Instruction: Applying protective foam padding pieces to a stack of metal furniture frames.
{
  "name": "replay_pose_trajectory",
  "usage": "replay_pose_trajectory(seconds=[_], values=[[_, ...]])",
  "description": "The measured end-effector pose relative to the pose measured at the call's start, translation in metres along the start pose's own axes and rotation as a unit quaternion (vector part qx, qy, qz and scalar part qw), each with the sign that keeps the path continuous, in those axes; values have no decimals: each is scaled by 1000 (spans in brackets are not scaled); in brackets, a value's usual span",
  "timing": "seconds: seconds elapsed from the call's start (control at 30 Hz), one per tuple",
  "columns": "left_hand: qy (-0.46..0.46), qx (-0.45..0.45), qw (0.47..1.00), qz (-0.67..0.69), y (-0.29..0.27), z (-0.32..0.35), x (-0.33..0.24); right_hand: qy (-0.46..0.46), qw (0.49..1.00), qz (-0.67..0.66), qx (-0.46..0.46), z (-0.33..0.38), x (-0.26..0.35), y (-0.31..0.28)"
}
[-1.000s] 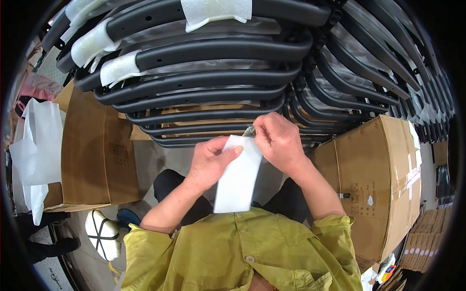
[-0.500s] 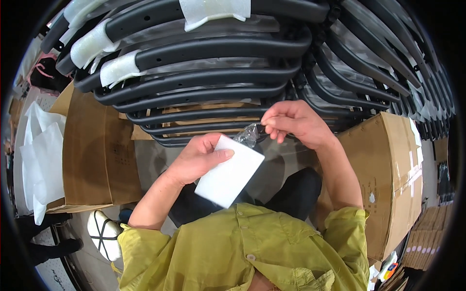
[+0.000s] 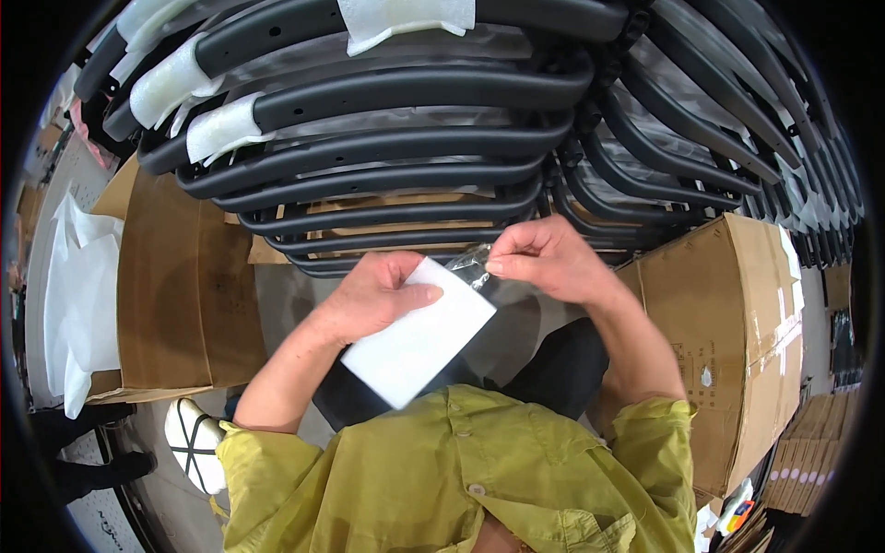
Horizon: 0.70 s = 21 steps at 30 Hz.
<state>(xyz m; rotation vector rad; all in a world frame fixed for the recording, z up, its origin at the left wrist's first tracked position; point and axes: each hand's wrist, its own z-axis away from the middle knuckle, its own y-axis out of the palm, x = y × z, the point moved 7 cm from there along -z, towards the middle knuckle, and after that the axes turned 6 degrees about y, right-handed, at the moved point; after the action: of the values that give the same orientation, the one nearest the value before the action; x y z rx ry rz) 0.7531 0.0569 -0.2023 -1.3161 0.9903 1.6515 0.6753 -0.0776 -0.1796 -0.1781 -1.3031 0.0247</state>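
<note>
My left hand (image 3: 383, 293) is closed round the upper edge of a flat white foam sheet (image 3: 419, 336), thumb on its face. A piece of clear plastic film (image 3: 470, 266) sticks out past the sheet's top right edge. My right hand (image 3: 544, 260) pinches the free end of that film between thumb and fingertips. The sheet hangs tilted above my lap, its lower corner close to my shirt. Behind the sheet, the fingers of my left hand are hidden.
Stacked black curved metal tubes (image 3: 387, 170) fill the space ahead, some with white foam wraps (image 3: 221, 127). An open cardboard box (image 3: 166, 276) stands at my left with white sheets (image 3: 83, 295) at its side. Another carton (image 3: 701, 341) stands at my right.
My right hand has come down and slightly left, closer to the sheet, still pinching the film. The sheet has tilted, its lower corner swinging left.
</note>
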Motion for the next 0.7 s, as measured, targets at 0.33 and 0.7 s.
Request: replay_pose_trajectory(seconds=[0.33, 0.7], values=[[-78, 120, 987, -76, -2, 0, -16, 120, 977, 38, 173, -7, -5, -11], [108, 78, 859, -494, 9, -12, -73, 66, 975, 100, 187, -21, -27, 35]])
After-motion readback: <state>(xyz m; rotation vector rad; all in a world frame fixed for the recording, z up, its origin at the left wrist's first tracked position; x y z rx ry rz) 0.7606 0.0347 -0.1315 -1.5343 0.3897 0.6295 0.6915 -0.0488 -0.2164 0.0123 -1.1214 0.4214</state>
